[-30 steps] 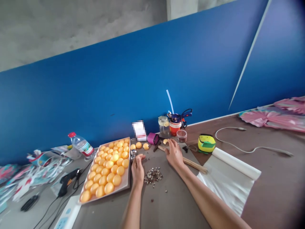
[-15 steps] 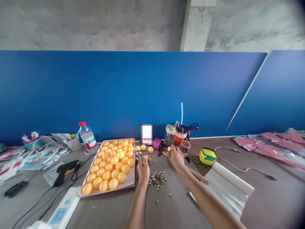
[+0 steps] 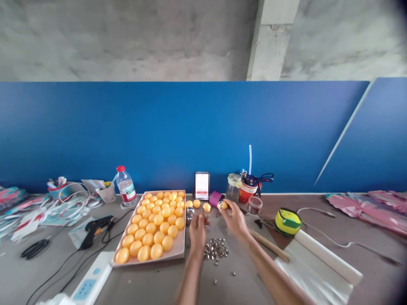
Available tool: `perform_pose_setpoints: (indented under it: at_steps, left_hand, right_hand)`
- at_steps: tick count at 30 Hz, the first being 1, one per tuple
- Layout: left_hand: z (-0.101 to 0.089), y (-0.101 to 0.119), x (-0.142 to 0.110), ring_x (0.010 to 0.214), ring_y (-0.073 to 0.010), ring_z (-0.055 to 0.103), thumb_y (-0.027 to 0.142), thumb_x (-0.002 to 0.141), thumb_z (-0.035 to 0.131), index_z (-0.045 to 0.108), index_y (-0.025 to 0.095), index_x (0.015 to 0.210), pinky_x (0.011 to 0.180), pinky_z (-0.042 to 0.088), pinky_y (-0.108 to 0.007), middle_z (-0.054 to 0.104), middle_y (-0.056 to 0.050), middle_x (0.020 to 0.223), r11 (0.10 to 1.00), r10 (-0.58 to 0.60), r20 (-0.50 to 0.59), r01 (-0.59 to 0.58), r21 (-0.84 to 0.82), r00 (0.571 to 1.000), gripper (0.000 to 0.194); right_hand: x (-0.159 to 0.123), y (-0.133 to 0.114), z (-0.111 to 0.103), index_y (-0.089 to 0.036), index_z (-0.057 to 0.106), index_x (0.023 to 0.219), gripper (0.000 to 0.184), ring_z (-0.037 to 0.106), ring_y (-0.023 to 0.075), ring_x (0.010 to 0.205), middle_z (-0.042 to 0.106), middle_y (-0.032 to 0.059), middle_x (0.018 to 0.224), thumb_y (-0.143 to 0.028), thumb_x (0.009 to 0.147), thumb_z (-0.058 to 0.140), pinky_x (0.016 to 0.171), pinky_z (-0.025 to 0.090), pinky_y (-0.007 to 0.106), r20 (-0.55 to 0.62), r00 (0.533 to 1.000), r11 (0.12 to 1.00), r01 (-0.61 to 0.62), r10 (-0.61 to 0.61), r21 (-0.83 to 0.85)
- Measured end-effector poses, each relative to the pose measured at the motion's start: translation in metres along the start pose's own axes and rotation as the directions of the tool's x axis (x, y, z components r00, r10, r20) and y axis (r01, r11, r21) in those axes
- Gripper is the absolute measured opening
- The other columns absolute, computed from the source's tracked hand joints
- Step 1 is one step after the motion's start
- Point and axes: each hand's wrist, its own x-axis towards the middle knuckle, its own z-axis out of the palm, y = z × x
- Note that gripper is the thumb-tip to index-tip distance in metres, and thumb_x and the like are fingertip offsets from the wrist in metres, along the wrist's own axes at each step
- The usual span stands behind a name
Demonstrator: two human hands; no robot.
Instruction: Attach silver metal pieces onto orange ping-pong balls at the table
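Observation:
My right hand pinches an orange ball between thumb and fingers, just above the table. A shiny silver patch shows on the ball's left side. To its left, my left hand has its fingers curled together; whatever they hold, if anything, is hidden. Between my forearms lies a pile of small silver beads, with a few strays nearer me. Behind my left hand are shiny silver pieces and loose orange balls. A purple cylinder lies just behind the held ball.
A shallow tray of orange balls stands left. Beyond it are a bottle, a glue gun and a power strip. On the right lie a wooden handle, a yellow-green tape measure and a white roll.
My right hand has carried the orange ball left, towards my left hand. My left hand stays near the silver pieces. The camera view has shifted slightly, so the scene sits lower and further right.

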Motion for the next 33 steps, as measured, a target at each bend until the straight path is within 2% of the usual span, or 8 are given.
perform_pose_setpoints:
  at_steps: [3,8,13,15,17,20,28,33]
  left_hand:
    - [0.0,0.006,-0.003,0.062,-0.0169,0.06,0.055,0.081,0.048,0.061,0.015,0.094,0.054,0.041,-0.028,0.067,-0.009,0.09,0.977,-0.056,0.11,0.077,-0.2,0.992,0.045]
    - [0.0,0.008,-0.009,0.068,-0.02,0.06,0.054,0.077,0.058,0.064,0.015,0.106,0.057,0.04,-0.029,0.068,-0.01,0.087,0.908,-0.111,0.311,0.223,-0.353,0.944,0.049]
    - [0.0,0.016,-0.013,0.089,-0.0209,0.06,0.036,0.07,0.071,0.067,0.018,0.1,0.074,0.043,-0.028,0.067,-0.007,0.098,0.85,-0.137,0.311,0.272,-0.451,0.941,0.035]
    - [-0.002,0.02,-0.011,0.082,-0.0177,0.06,0.037,0.075,0.067,0.065,0.017,0.103,0.071,0.043,-0.027,0.067,-0.007,0.092,0.781,-0.152,0.339,0.323,-0.534,0.928,0.035]
    - [-0.005,0.022,-0.01,0.071,-0.0145,0.058,0.04,0.078,0.063,0.062,0.017,0.108,0.066,0.043,-0.025,0.065,-0.006,0.082,0.709,-0.187,0.364,0.382,-0.592,0.912,0.037]
    - [-0.009,0.023,-0.009,0.062,-0.0115,0.053,0.044,0.08,0.06,0.059,0.017,0.112,0.062,0.042,-0.023,0.062,-0.004,0.077,0.646,-0.219,0.394,0.436,-0.627,0.892,0.042]
    - [-0.011,0.021,-0.009,0.055,-0.011,0.047,0.048,0.08,0.057,0.059,0.016,0.108,0.056,0.041,-0.023,0.054,-0.003,0.069,0.613,-0.242,0.413,0.468,-0.636,0.878,0.042]
    - [-0.01,0.019,-0.006,0.055,-0.0109,0.048,0.044,0.081,0.058,0.058,0.017,0.109,0.055,0.041,-0.023,0.057,-0.004,0.075,0.6,-0.265,0.383,0.462,-0.653,0.885,0.039]
  right_hand:
    - [-0.021,-0.017,0.003,-0.018,0.056,0.113,0.036,0.059,0.0217,0.097,0.063,0.0091,0.108,-0.034,0.082,0.053,0.085,0.047,0.035,0.063,0.998,0.983,0.019,-0.031,0.18]
    - [-0.04,-0.025,0.011,-0.02,0.058,0.11,0.032,0.057,0.024,0.1,0.064,0.009,0.107,-0.023,0.079,0.055,0.089,0.045,0.04,0.007,0.993,0.968,0.116,-0.12,0.223]
    - [-0.046,-0.029,0.015,-0.022,0.052,0.119,0.041,0.053,0.0246,0.105,0.059,0.0103,0.114,-0.017,0.078,0.053,0.091,0.043,0.042,0.047,0.972,0.937,0.209,-0.231,0.279]
    - [-0.046,-0.029,0.012,-0.02,0.048,0.123,0.045,0.052,0.0249,0.107,0.056,0.0124,0.118,-0.019,0.078,0.053,0.09,0.043,0.041,0.058,0.976,0.945,0.186,-0.209,0.269]
    - [-0.043,-0.026,0.008,-0.017,0.052,0.118,0.038,0.055,0.0231,0.095,0.06,0.0118,0.105,-0.021,0.08,0.051,0.082,0.045,0.037,0.141,0.978,0.967,0.118,-0.152,0.225]
    - [-0.04,-0.02,0.001,-0.017,0.064,0.094,0.02,0.057,0.0208,0.079,0.064,0.007,0.082,-0.02,0.078,0.052,0.075,0.042,0.034,0.356,0.93,0.992,0.059,-0.096,0.112]
    - [-0.041,-0.021,-0.011,-0.021,0.067,0.094,0.028,0.055,0.0233,0.088,0.063,0.0068,0.09,-0.034,0.069,0.065,0.077,0.036,0.033,0.648,0.737,0.967,0.254,-0.193,-0.001]
    - [-0.043,-0.021,-0.004,-0.021,0.068,0.085,0.015,0.056,0.0205,0.085,0.065,0.006,0.088,-0.025,0.075,0.057,0.074,0.034,0.03,0.661,0.732,0.967,0.254,-0.166,-0.038]
